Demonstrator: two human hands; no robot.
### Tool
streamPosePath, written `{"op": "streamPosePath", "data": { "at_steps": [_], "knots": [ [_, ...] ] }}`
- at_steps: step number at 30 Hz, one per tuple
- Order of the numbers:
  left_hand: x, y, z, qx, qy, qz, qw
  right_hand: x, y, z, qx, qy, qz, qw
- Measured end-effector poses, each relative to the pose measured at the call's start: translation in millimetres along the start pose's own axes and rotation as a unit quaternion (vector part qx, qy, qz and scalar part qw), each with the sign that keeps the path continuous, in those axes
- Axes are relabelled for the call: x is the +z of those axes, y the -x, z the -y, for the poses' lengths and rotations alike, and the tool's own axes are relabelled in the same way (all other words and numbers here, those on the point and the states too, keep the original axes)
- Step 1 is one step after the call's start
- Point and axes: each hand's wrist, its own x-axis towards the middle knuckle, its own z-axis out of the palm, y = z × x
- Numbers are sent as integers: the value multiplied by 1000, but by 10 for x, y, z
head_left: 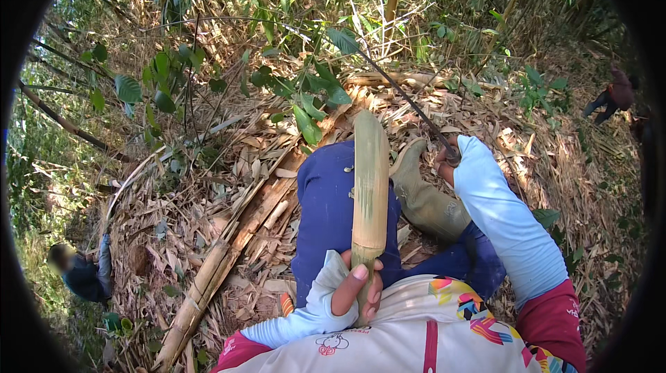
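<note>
My left hand [357, 286] is wrapped around the lower end of a bamboo piece [370, 186], close to my belly. The bamboo is pale yellow-green and stands upright over my blue-trousered knee, with a joint just above my fingers and a slanted cut at its top. Out to the right, my right hand [447, 161] is closed on the handle of a machete [413, 102]. Its long, dark blade looks thin from here and points up and to the left, apart from the bamboo. Most of the handle is hidden by my fingers.
Dry leaves and bamboo scraps [513, 130] cover the ground. A long split bamboo pole [198, 290] lies at the left. Leafy twigs [312, 96] hang ahead, near the blade. My rubber boot [427, 196] is beside the bamboo. Other people [87, 276] are at far left and far right.
</note>
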Motion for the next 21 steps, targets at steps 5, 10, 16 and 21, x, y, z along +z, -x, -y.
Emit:
{"op": "streamPosePath", "data": {
  "at_steps": [5, 10, 16, 21],
  "knots": [
    [69, -9, 4, 29, -13, -10, 999, 2, 374, 26, -48, -33, -50, 997],
    [126, -14, -8, 47, -46, -20, 998, 2, 568, 72, -157, 81, -95, 980],
    [130, 11, 74, 62, -71, -34, 995, -49, 760, 363, -217, 155, -7, 964],
    [111, 22, 99, 58, -57, -25, 996, 23, 866, 554, -285, 266, 69, 918]
  ]
}}
